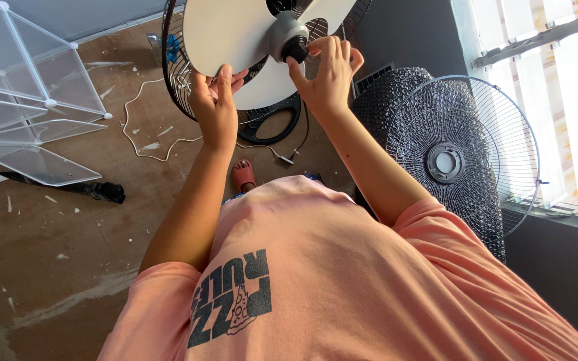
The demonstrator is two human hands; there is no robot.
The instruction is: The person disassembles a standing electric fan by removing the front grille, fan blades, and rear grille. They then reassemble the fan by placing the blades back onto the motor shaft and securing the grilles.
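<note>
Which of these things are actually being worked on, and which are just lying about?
In hand:
- left hand steadying the white fan blade
- right hand with its grip on the black cap at the hub
- rear wire guard behind the blade

Lying about:
- loose front grille
- clear panel shelf
- white cord on the floor

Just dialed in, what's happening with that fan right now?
A person in a pink T-shirt is working on a fan. The left hand grips the edge of the white plastic fan blade, and the right hand has its fingertips on the black round cap at the blade's grey hub. The blade sits in front of the black wire rear grille. A separate black wire front grille leans by the window.
</note>
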